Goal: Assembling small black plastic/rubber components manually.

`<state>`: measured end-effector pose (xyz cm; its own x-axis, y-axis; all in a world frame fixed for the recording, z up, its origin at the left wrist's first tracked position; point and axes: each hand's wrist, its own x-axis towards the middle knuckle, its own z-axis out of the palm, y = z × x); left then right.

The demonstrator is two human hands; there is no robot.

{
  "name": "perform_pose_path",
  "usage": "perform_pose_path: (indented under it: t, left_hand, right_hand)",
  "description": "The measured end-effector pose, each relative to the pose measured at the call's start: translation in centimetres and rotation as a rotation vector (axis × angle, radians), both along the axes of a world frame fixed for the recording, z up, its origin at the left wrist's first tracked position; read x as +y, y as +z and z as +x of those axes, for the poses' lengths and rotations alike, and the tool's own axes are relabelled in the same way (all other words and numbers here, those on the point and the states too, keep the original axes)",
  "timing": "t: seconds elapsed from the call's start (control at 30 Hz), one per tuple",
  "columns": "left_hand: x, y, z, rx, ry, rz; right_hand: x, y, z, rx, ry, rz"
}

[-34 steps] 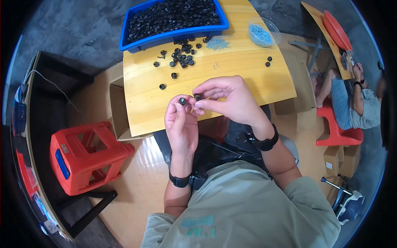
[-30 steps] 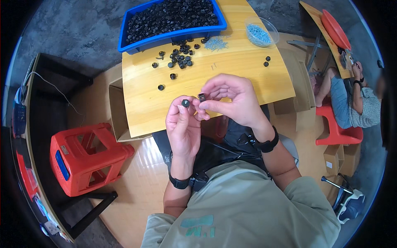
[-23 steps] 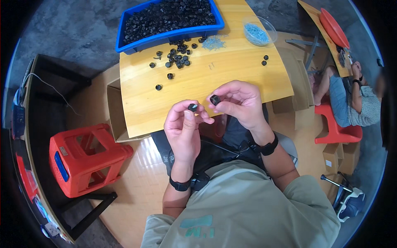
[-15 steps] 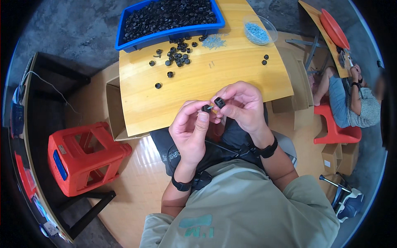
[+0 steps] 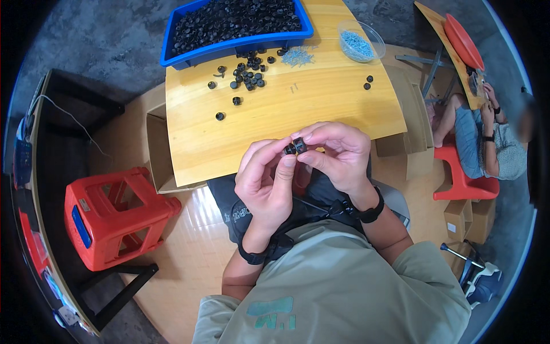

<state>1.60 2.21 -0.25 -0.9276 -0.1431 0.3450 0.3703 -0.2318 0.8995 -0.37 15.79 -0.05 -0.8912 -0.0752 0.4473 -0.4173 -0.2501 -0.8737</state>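
Note:
My left hand (image 5: 265,180) pinches a small round black plastic knob (image 5: 290,149) between thumb and fingers. In my right hand (image 5: 341,153) is a black plastic cap (image 5: 299,145) with a slot in its side, held between thumb and forefinger. Knob and cap touch each other, end to end, above my lap at the table's near edge. No screw shows between them now. Several loose black caps (image 5: 250,80) lie on the far left of the table, and a small pile of screws (image 5: 297,56) lies beside them.
A blue bin (image 5: 240,42) full of black parts stands at the table's (image 5: 321,103) far side, with a clear bowl (image 5: 366,56) of screws to its right. Two caps (image 5: 368,83) lie at the right. A red stool (image 5: 117,221) is at my left; another person (image 5: 501,132) sits at far right.
My hands have come together. The screw tip that stuck out of the left knob is out of sight, and the right cap now meets the knob.

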Motion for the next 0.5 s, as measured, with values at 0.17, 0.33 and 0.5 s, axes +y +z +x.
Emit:
perform_pose_path:
  t: [0.17,0.33,0.5]
  left_hand:
    - [-0.13,-0.08,-0.04,0.019,0.059,-0.107]
    - [-0.37,-0.02,-0.13,0.035,0.096,-0.188]
    - [-0.48,0.09,-0.09,0.038,0.111,-0.219]
  right_hand:
    - [-0.06,-0.04,0.09,-0.01,-0.008,-0.001]
    - [-0.06,-0.15,0.08,-0.026,-0.003,0.002]
    - [-0.11,-0.15,0.18,-0.031,0.012,-0.015]
